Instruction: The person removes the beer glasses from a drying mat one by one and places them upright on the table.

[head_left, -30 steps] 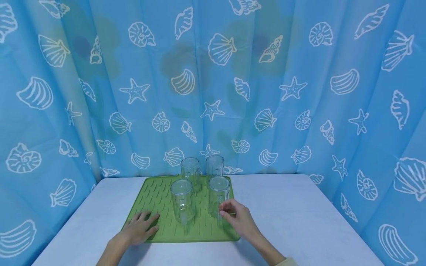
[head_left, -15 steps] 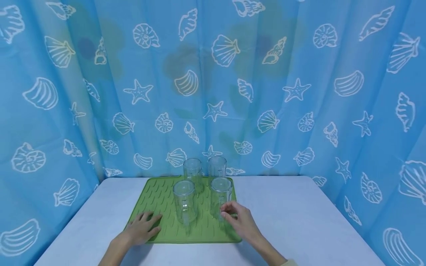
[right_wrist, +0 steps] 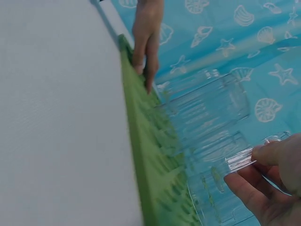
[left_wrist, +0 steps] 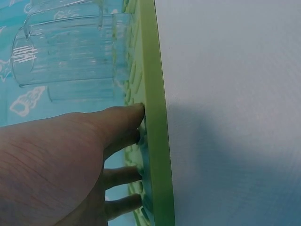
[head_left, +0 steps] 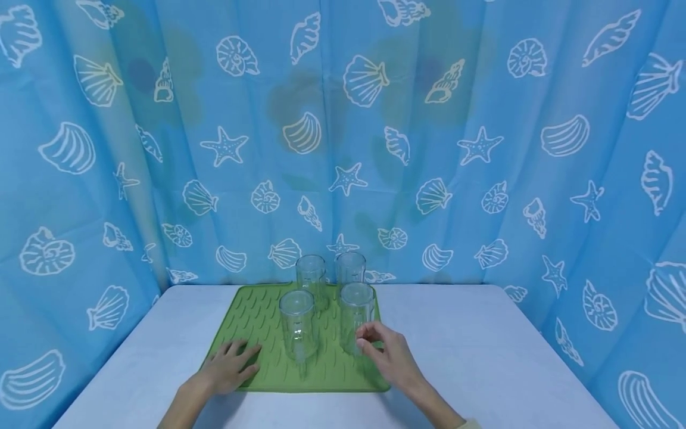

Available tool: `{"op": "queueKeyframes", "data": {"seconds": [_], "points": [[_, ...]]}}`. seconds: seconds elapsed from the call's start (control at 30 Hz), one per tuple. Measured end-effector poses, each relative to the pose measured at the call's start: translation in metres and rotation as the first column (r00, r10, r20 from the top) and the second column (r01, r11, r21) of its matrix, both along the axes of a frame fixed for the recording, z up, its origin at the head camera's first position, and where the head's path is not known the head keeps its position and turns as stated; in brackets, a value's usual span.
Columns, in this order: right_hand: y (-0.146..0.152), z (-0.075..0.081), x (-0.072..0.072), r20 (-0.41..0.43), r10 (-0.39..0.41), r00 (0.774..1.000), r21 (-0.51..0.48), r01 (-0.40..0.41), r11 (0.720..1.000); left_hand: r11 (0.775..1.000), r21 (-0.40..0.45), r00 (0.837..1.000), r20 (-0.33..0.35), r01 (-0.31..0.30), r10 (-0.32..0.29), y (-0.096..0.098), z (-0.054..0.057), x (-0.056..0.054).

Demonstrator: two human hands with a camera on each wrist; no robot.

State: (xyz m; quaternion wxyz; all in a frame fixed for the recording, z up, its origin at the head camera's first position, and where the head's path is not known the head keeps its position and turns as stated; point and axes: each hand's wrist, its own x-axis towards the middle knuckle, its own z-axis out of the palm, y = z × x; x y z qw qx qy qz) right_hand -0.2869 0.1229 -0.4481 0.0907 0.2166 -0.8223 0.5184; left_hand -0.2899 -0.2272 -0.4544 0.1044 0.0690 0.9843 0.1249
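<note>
Shell-print curtain [head_left: 375, 167] behind white table [head_left: 455, 333]. Head: left hand [head_left: 226, 370] spread on green mat [head_left: 249, 316], right hand [head_left: 390, 353] at front-right mug [head_left: 350, 314] on it; none visibly shifted since last frame. Left wrist: fingertips [left_wrist: 136, 111] touching mat. Right wrist: hand pinching mug's handle [right_wrist: 240, 160].

Place: curtained-off booth or nook; home, studio or other, cannot tell. Enclosure: blue curtain [head_left: 300, 173], white shell and starfish print, hanging in folds beyond left-hand fingers [head_left: 249, 353] and right-hand fingers [head_left: 371, 329] and along both sides of them; faint flower-like blotches in cloth; room behind hidden. Furniture: white surface [head_left: 445, 333] around fingers, far edge near curtain. Kitchenware, household type: green ridged mat [head_left: 254, 316] beneath left-hand fingers; clear glass mugs [head_left: 297, 325], four, one at right-hand fingers.
</note>
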Motion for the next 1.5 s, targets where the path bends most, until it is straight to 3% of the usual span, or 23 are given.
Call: {"op": "queueKeyframes", "data": {"seconds": [0.37,0.83,1.27,1.5], "points": [[0.007,0.028,0.01,-0.06,-0.002,0.998,-0.029,0.001,1.0,1.0,-0.012,1.0,-0.003,0.018,-0.018,-0.002,-0.002,-0.002],[0.012,0.044,0.02,-0.089,0.01,0.996,-0.06,-0.016,0.998,1.0,-0.006,1.0,0.0,0.021,-0.021,-0.002,-0.005,-0.001],[0.015,0.047,0.02,-0.097,0.091,0.991,-0.158,-0.106,0.982,0.999,-0.012,0.999,-0.011,0.034,-0.034,-0.003,-0.003,-0.001],[0.019,0.049,0.018,-0.095,0.127,0.987,-0.222,-0.145,0.964,0.999,0.032,0.999,-0.002,0.033,-0.033,-0.006,0.0,-0.003]]}}
